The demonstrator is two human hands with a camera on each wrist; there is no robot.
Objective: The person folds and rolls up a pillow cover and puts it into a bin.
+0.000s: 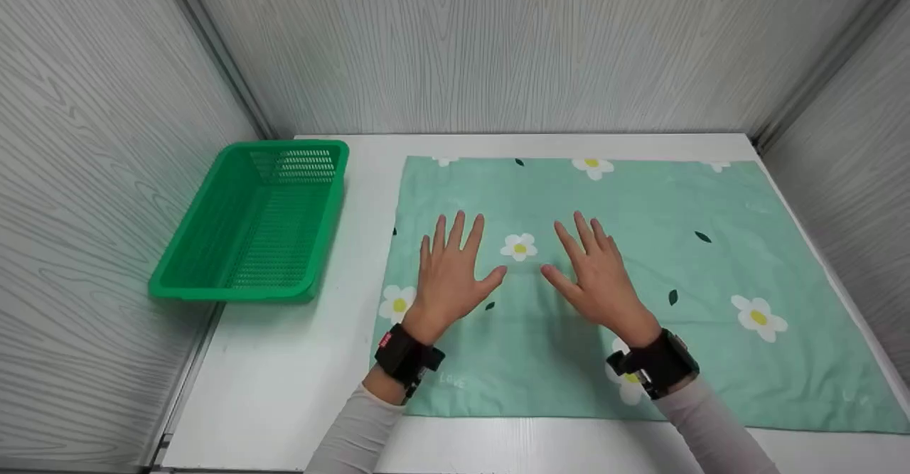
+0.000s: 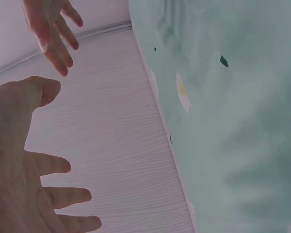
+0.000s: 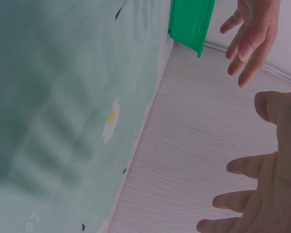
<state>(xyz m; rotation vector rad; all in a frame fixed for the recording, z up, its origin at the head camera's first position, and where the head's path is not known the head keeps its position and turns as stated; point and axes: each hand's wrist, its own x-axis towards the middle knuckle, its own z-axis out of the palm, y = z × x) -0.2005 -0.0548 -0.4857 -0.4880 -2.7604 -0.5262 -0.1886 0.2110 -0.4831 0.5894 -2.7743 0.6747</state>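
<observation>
Two hands [image 1: 448, 282] [image 1: 603, 286] (spread, palms down) hover above flowered green cloth [image 1: 668, 257].

Basket [image 1: 274, 225] left of cloth [image 1: 668, 246], both on table [image 1: 284, 374].

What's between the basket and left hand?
Head view: from the basket to the left hand, a bare strip of white table, then the flowered cloth's left margin; no loose objects.

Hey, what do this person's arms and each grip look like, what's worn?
The person wears long, pale grey fabric sleeves. A boxy black device is strapped around each wrist; the left one carries a small red mark. The left grip and right grip are bare, without gloves.
</observation>
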